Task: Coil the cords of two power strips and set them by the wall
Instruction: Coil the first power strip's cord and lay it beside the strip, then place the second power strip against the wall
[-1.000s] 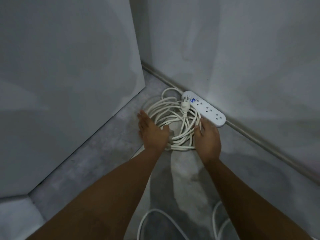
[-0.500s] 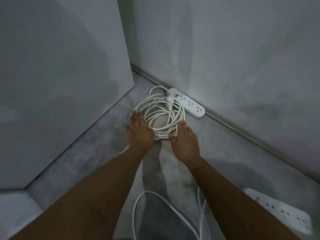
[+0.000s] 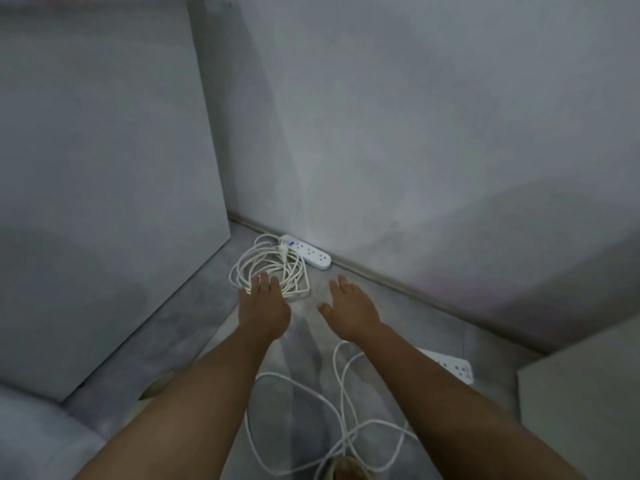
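Observation:
A white power strip (image 3: 306, 251) lies against the baseboard of the far wall, with its coiled white cord (image 3: 268, 268) on the floor beside it. My left hand (image 3: 264, 303) hovers flat over the near edge of that coil, fingers apart, holding nothing. My right hand (image 3: 348, 306) is open to the right of the coil, apart from it. A second white power strip (image 3: 450, 364) lies on the floor at the right, partly behind my right forearm. Its cord (image 3: 311, 420) sprawls in loose loops near my feet.
A tall grey panel (image 3: 104, 202) stands on the left and meets the wall (image 3: 415, 133) in a corner. A pale cabinet corner (image 3: 581, 403) juts in at the lower right. The floor (image 3: 194, 327) is grey concrete.
Both hands have let go of the coiled cord and drawn back toward me. The view has risen and pulled away, bringing the second strip and its loose cord into sight.

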